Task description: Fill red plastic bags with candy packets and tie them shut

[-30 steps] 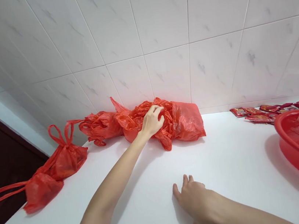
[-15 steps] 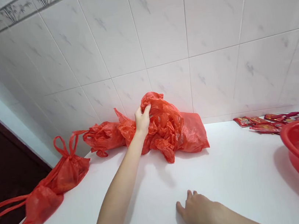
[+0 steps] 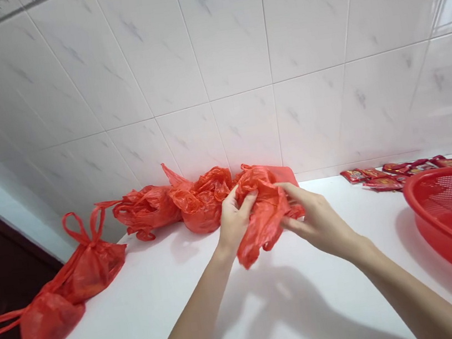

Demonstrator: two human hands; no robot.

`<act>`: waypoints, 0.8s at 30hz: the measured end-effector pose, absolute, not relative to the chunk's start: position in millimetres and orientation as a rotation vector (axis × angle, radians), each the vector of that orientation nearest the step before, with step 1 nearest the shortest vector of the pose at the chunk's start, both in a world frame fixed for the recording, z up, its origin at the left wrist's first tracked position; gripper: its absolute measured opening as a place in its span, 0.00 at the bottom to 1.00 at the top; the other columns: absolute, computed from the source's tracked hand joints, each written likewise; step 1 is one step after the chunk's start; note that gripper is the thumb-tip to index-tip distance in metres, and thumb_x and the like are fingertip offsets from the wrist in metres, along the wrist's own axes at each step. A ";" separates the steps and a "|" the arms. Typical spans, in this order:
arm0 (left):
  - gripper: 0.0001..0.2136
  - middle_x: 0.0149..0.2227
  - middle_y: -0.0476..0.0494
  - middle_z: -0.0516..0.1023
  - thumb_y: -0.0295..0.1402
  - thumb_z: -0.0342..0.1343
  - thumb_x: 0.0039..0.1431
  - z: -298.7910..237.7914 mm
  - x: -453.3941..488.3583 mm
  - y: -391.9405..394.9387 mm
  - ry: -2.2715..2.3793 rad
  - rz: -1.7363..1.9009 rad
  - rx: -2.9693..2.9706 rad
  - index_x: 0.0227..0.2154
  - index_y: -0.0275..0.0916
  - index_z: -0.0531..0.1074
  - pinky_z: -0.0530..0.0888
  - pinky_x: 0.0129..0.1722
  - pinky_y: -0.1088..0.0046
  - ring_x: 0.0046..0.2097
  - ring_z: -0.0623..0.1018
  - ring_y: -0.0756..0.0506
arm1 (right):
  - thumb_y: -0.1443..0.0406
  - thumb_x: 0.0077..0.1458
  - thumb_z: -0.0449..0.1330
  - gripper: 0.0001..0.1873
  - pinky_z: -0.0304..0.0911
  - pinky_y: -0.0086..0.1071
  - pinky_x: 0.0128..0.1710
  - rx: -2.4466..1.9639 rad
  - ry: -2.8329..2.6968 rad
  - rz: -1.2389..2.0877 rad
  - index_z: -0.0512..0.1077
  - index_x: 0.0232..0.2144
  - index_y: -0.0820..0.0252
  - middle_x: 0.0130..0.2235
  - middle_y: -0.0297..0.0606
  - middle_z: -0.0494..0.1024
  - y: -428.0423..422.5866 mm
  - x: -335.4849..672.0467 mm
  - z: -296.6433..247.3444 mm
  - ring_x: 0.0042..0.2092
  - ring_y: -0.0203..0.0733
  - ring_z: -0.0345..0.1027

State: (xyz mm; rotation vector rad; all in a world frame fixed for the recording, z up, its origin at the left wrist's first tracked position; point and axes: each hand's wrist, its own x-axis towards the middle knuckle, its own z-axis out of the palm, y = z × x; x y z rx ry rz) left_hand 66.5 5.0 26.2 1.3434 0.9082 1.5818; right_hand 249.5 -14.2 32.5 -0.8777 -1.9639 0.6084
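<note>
A crumpled red plastic bag hangs above the white table, held between both hands. My left hand pinches its left side, thumb on top. On its right side, the fingers and thumb of my right hand close around the plastic. Behind it, a flat red bag lies against the wall, partly hidden. Just left of my left hand sits a bunched red plastic bag, and beyond that another red bag.
Two tied red bags, one with looped handles and one nearer the edge, lie at the left. At the right stand a red plastic basket and several small red packets. A tiled wall rises behind the white table.
My left hand has pulled the crumpled bag off the pile toward me. My right hand has risen from the table and taken hold of it. The view has shifted slightly right.
</note>
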 end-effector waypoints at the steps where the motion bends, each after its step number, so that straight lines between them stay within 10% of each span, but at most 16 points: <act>1: 0.14 0.38 0.44 0.82 0.43 0.67 0.54 26.6 68.8 2.8 0.901 1.586 1.343 0.37 0.38 0.78 0.77 0.43 0.67 0.41 0.81 0.42 | 0.63 0.59 0.55 0.11 0.69 0.38 0.43 -0.830 -1.918 0.651 0.74 0.43 0.56 0.43 0.40 0.80 -12.5 247.5 31.6 0.43 0.46 0.74; 4: 0.16 0.28 0.47 0.80 0.45 0.69 0.47 29.0 66.9 2.3 0.915 1.608 1.307 0.31 0.39 0.76 0.74 0.30 0.71 0.31 0.79 0.45 | 0.63 0.57 0.57 0.08 0.68 0.34 0.36 -0.745 -1.726 0.848 0.73 0.29 0.58 0.32 0.36 0.79 -1.1 250.2 28.9 0.34 0.42 0.72; 10: 0.17 0.17 0.54 0.67 0.45 0.69 0.45 33.0 48.2 11.4 1.008 1.694 1.114 0.20 0.40 0.68 0.61 0.17 0.75 0.19 0.66 0.52 | 0.46 0.50 0.68 0.22 0.73 0.39 0.39 -0.716 -1.354 1.217 0.77 0.31 0.59 0.32 0.40 0.81 21.3 268.3 24.2 0.31 0.42 0.75; 18: 0.19 0.25 0.45 0.78 0.49 0.67 0.49 29.0 54.1 6.0 0.987 1.521 1.330 0.23 0.37 0.75 0.74 0.31 0.69 0.31 0.78 0.44 | 0.55 0.56 0.67 0.22 0.69 0.48 0.56 -0.584 -1.737 1.252 0.75 0.52 0.54 0.54 0.42 0.79 6.2 253.0 23.2 0.56 0.51 0.72; 24: 0.18 0.42 0.40 0.83 0.50 0.63 0.54 33.4 46.6 5.1 0.865 1.492 1.517 0.35 0.39 0.80 0.75 0.48 0.64 0.48 0.80 0.38 | 0.51 0.57 0.65 0.16 0.70 0.45 0.53 -0.743 -1.462 1.369 0.78 0.40 0.54 0.47 0.39 0.82 13.7 253.6 15.5 0.51 0.50 0.75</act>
